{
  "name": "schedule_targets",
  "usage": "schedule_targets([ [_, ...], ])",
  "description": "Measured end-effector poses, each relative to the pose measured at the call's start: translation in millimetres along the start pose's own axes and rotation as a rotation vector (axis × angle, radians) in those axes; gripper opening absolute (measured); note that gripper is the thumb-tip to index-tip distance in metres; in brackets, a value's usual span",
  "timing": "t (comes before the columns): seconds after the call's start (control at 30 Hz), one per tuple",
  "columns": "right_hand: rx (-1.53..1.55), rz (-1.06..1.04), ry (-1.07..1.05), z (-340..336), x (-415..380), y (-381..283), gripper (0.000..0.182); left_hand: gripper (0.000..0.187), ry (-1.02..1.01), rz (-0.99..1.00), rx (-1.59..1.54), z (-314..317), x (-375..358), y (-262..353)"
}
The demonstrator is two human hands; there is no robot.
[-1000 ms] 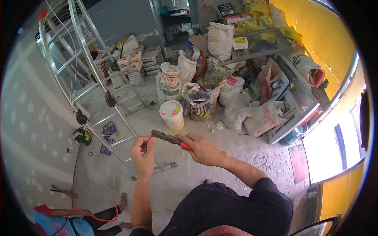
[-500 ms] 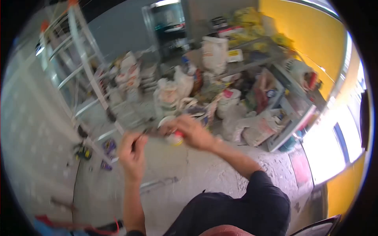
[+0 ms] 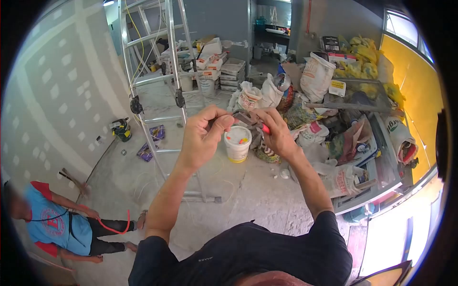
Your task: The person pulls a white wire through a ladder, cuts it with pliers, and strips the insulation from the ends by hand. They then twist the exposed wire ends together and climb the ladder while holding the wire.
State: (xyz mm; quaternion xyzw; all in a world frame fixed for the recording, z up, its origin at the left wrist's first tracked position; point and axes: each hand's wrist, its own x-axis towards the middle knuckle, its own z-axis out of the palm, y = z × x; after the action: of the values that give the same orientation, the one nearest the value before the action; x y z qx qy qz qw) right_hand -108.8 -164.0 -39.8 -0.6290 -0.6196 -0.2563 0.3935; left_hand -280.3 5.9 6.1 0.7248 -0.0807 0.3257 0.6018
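My right hand [image 3: 275, 131] is raised in front of me with its fingers wrapped round a dark metal tool with a red part [image 3: 244, 117]; its exact kind does not show. Against the tool's left end, my left hand [image 3: 206, 136] is closed in a pinch. Whatever small piece may sit between those left fingertips is hidden. Below and behind both hands a white bucket [image 3: 237, 148] stands on the floor, with small orange and yellow items on its top.
An aluminium stepladder [image 3: 177, 71] stands ahead to the left. Sacks [image 3: 317, 74] and a metal frame [image 3: 391, 167] crowd the right side. A person in a blue shirt [image 3: 52, 217] is at lower left, with a red hose [image 3: 125, 228]. A black-and-green tool [image 3: 121, 129] lies near the wall.
My view has swung to the left, bringing the person into sight. Both hands stay together at the tool and now appear higher and farther right in view.
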Motion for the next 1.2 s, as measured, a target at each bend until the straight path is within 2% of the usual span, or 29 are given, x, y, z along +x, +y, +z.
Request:
schedule_targets([
  [0.13, -0.07, -0.024, -0.003, 2.5, 4.1, 1.4, 0.066, 0.017, 0.013, 0.031, 0.023, -4.0, -1.4, -3.7],
  [0.33, -0.169, 0.006, -0.042, 3.6, 3.5, -2.9, 0.068, 0.018, 0.007, -0.043, -0.101, -14.8, -0.1, -18.6],
  [0.53, -0.259, 0.004, -0.023, 3.4, -0.5, 2.7, 0.061, 0.018, -0.001, -0.134, -0.228, -16.3, 3.2, -30.6],
  [0.63, -0.233, 0.035, -0.043, 3.1, 0.6, 3.2, 0.056, 0.019, 0.002, -0.243, -0.323, -14.2, 3.2, -34.0],
  [0.7, -0.211, 0.065, -0.019, 5.5, -0.4, 1.0, 0.053, 0.019, 0.101, -0.158, -0.266, -10.4, -4.1, -36.9],
  [0.83, -0.163, 0.086, -0.032, 7.4, 0.7, -6.0, 0.053, 0.018, 0.185, -0.202, -0.236, -15.7, -19.1, -44.6],
  [0.93, -0.107, 0.098, -0.068, 14.3, -4.6, -6.9, 0.052, 0.017, 0.225, -0.156, -0.193, -21.6, -27.0, -54.9],
  [1.0, 0.158, 0.118, -0.201, 14.8, -7.4, -9.1, 0.038, 0.015, 0.186, -0.124, -0.231, -28.7, -32.6, -59.5],
  [1.03, 0.166, 0.115, -0.207, 10.5, -5.5, -10.7, 0.038, 0.015, 0.196, -0.127, -0.228, -32.3, -34.3, -63.0],
  [1.1, 0.767, 0.624, -0.838, -3.2, 0.9, -22.3, 0.028, 0.014, 0.102, 0.045, -0.236, -38.6, -37.5, -67.8],
  [1.13, 1.022, 0.674, -0.967, -1.6, -3.2, -22.2, 0.039, 0.014, 0.108, 0.037, -0.231, -40.2, -39.0, -68.4],
  [1.17, 1.037, 0.675, -0.971, 1.0, -5.0, -19.7, 0.039, 0.014, 0.049, 0.105, -0.244, -41.2, -41.3, -68.0],
  [1.2, 1.341, 0.722, -1.135, 5.9, -5.3, -15.7, 0.045, 0.014, -0.013, 0.168, -0.257, -43.4, -43.7, -66.5],
])
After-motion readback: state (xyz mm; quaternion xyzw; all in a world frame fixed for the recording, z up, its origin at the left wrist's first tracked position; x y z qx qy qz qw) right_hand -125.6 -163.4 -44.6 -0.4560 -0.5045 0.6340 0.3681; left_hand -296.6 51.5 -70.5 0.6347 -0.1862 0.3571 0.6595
